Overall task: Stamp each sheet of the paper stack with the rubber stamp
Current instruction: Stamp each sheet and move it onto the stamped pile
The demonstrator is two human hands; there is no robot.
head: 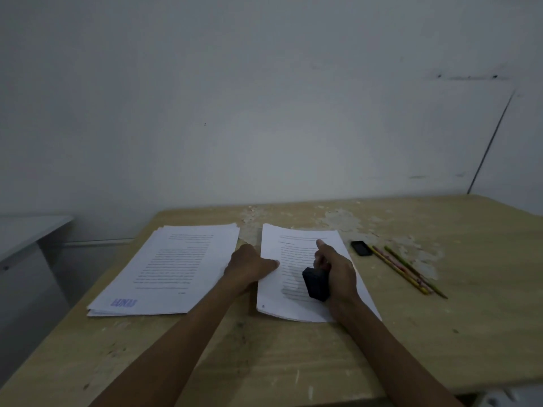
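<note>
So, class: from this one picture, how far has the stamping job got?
Done: the white left pile shows a blue stamp mark on top. In hand: the right hand holds the black rubber stamp over the right stack, steadied by the left hand. Left: that stack.

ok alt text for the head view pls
A right hand holds a black stamp over the right paper stack, while the left hand holds its edge. A stamped stack lies left; two pencils and a black eraser lie right.

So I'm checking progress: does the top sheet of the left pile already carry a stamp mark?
Yes, the left pile's top sheet shows a blue stamp mark near its lower left corner.
</note>
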